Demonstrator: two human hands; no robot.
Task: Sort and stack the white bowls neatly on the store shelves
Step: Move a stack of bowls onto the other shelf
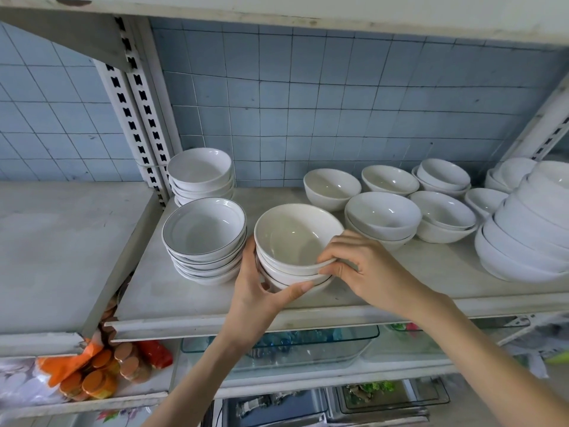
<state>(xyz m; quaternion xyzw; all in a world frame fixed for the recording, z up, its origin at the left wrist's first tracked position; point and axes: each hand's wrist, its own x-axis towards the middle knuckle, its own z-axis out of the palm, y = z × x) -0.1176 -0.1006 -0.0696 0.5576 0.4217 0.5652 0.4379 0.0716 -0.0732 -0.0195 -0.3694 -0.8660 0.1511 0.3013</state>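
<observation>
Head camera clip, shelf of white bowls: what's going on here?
A person is stacking bowls on a store shelf. Both hands grip a short stack of white bowls near the front edge: the left hand cups its near-left side, and the right hand pinches the rim on the right. A dark-rimmed stack stands just left of it, and more loose bowls and small stacks sit to the right.

Held bowl stack on shelf, rimmed stack left, loose bowls right.
</observation>
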